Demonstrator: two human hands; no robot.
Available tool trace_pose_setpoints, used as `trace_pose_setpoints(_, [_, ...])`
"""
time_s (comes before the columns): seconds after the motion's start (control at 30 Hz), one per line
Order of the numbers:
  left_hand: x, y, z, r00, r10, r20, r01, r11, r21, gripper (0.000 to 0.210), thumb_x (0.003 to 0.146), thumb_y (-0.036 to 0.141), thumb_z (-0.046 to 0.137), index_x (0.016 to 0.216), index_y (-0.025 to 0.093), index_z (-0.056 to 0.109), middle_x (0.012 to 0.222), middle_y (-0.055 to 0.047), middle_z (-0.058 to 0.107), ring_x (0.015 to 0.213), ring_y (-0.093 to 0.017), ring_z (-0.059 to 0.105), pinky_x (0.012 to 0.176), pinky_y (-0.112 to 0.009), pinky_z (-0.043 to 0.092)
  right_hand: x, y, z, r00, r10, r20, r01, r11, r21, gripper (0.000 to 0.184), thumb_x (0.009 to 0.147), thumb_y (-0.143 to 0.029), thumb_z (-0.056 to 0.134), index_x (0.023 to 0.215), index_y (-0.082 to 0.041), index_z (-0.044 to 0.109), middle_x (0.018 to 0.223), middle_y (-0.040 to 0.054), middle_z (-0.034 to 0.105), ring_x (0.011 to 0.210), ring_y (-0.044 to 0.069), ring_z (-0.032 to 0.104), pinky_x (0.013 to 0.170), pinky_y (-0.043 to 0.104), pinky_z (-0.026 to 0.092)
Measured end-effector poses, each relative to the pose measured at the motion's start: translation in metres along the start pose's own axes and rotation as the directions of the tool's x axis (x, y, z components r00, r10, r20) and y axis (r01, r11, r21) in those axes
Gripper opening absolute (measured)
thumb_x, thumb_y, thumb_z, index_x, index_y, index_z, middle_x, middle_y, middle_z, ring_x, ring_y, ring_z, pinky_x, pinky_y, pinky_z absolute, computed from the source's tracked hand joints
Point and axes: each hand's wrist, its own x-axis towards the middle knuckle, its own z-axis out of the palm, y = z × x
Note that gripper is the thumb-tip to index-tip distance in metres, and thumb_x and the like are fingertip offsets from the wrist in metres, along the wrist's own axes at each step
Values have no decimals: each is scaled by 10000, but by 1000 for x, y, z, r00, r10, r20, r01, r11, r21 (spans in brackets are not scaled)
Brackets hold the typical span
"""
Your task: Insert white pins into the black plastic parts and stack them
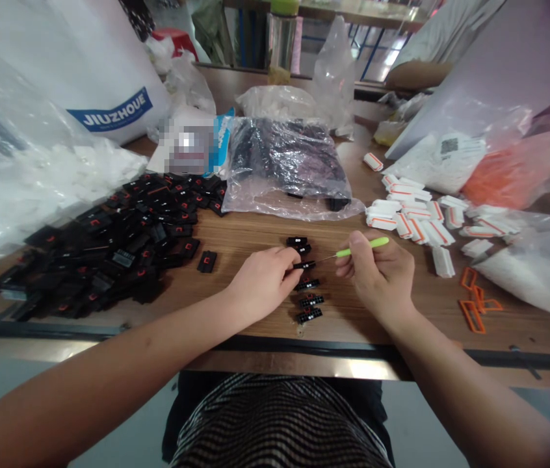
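Brown table (246,237), black connectors (311,301), red stool (177,43) behind

6 blk connectors (308,284), rough col, grn pick (342,253)

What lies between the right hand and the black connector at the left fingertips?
In the head view, the front of a green-handled pick, ending in a thin metal shaft, points from the right hand toward the black connector.
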Motion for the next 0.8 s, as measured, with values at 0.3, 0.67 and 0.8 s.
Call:
trace_pose_setpoints(0.3, [0, 0, 0, 1000, -19, 17, 19, 1000, -14, 82, 904, 195, 599, 942, 157, 661, 805, -38, 684, 693, -170, 626, 708, -331, 512, -5, -7, -4, 983, -142, 115, 165, 961, -220, 325, 995, -374, 512, 749, -200, 633, 641, -8, 668, 494, 103, 631, 520, 252, 509])
trace_pose_setpoints(0.67, [-4, 4, 2, 999, -14, 40, 13, 1000, 14, 101, 898, 213, 607, 945, 162, 680, 834, -39, 693, 702, -171, 627, 712, -334, 504, -4, -6, -6, 995, -93, -29, 92, 996, -17, 290, 966, -397, 566, 756, -223, 664, 624, 8, 655, 462, 122, 596, 457, 280, 490])
trace_pose_setpoints(0.8, [-7, 7, -8, 998, -21, 66, 23, 1000, -21, 118, 862, 221, 664, 963, 169, 695, 858, -28, 707, 728, -168, 631, 721, -323, 498, 6, -13, -8, 996, -57, -75, 61, 996, 60, 329, 945, -428, 593, 710, -208, 661, 617, 21, 655, 456, 118, 595, 438, 269, 496])
